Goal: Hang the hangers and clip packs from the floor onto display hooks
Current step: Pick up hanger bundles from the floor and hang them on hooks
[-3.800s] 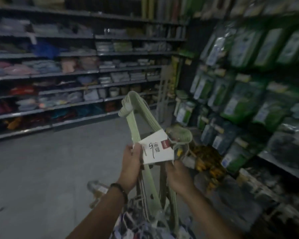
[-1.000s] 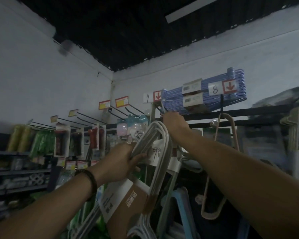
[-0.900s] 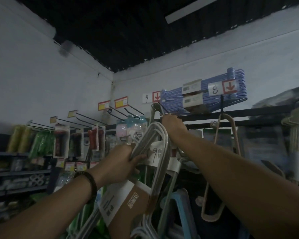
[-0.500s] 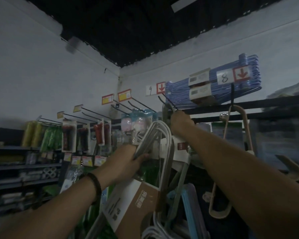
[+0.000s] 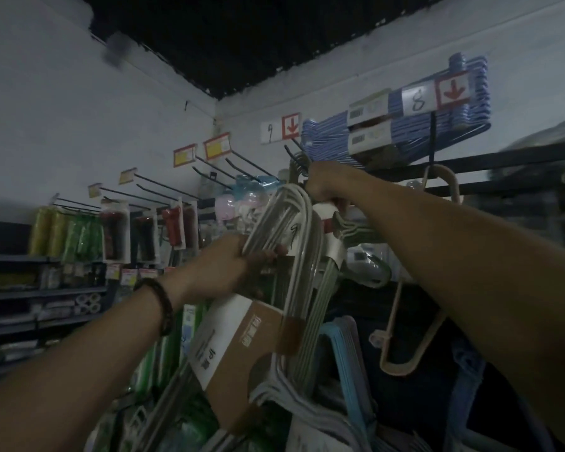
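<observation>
Up high: the right hand [image 5: 327,187] grips the pale green hanger pack [image 5: 349,226] by its neck at upper centre, bringing its hooks to the display hook [image 5: 296,154] under the 9 tag [image 5: 271,132] (a scrawled 9 shows on a pack label too). The left hand [image 5: 225,269] clutches the grey hanger bundle [image 5: 294,223] mid-frame, likely to hold it clear.

A single head-worn wide-angle camera looks forward and steeply upward, close behind both forearms. The right hand [image 5: 323,185] gripping a hanger pack [image 5: 335,252] sits mid-frame, ceiling [image 5: 242,44] above that grip, shelves [image 5: 30,295] lower left.
</observation>
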Action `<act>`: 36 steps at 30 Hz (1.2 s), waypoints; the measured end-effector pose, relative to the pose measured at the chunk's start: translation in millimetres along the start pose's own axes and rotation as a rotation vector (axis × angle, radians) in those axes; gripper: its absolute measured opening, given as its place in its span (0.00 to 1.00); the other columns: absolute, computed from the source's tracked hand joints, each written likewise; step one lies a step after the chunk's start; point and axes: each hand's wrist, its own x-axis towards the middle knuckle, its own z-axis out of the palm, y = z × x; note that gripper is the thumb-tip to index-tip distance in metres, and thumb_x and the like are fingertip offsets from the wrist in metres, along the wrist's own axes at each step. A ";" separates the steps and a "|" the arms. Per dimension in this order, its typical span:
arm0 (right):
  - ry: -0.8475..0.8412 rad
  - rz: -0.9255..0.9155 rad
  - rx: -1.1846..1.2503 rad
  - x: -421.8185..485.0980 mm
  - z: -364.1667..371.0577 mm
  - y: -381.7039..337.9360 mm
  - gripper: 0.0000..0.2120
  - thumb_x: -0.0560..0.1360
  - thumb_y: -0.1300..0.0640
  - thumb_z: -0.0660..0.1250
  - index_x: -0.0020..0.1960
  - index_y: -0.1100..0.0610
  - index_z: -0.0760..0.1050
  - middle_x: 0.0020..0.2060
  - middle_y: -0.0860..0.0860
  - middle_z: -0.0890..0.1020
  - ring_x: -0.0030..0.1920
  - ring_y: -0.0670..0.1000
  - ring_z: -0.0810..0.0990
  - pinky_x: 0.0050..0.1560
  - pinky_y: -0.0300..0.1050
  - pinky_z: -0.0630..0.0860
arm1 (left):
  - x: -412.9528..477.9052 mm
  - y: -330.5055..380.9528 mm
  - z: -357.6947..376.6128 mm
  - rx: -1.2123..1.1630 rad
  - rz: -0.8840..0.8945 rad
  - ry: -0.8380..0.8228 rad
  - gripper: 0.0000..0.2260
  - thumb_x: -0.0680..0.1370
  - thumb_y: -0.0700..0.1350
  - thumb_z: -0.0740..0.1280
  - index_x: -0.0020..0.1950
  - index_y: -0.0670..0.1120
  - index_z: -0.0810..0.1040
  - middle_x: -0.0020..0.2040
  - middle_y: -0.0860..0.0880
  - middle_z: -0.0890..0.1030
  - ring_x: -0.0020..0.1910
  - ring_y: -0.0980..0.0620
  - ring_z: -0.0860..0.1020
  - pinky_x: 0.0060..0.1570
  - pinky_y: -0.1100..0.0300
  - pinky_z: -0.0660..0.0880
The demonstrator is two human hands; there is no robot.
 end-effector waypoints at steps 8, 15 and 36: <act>0.123 0.078 0.163 2.5 13.4 -13.1 0.19 0.82 0.50 0.66 0.62 0.65 0.78 0.59 0.60 0.81 0.59 0.60 0.82 0.60 0.52 0.78 | -1.3 15.2 -30.6 0.388 -0.051 0.098 0.18 0.85 0.53 0.64 0.35 0.52 0.77 0.27 0.52 0.76 0.26 0.59 0.72 0.28 0.63 0.68; 0.305 0.183 0.412 13.8 83.3 -11.4 0.17 0.80 0.58 0.65 0.65 0.66 0.73 0.60 0.63 0.79 0.61 0.63 0.79 0.58 0.53 0.76 | 4.1 -21.3 -1.9 0.569 -0.203 0.083 0.13 0.86 0.42 0.61 0.41 0.49 0.75 0.38 0.50 0.77 0.35 0.54 0.76 0.31 0.65 0.72; 0.110 -0.038 0.352 -100.3 -21.9 -26.9 0.29 0.86 0.39 0.49 0.56 0.63 0.77 0.41 0.61 0.83 0.37 0.58 0.86 0.41 0.55 0.84 | -7.5 -32.4 -16.7 0.381 -0.084 0.382 0.11 0.86 0.48 0.62 0.53 0.44 0.81 0.46 0.47 0.85 0.43 0.50 0.84 0.38 0.62 0.78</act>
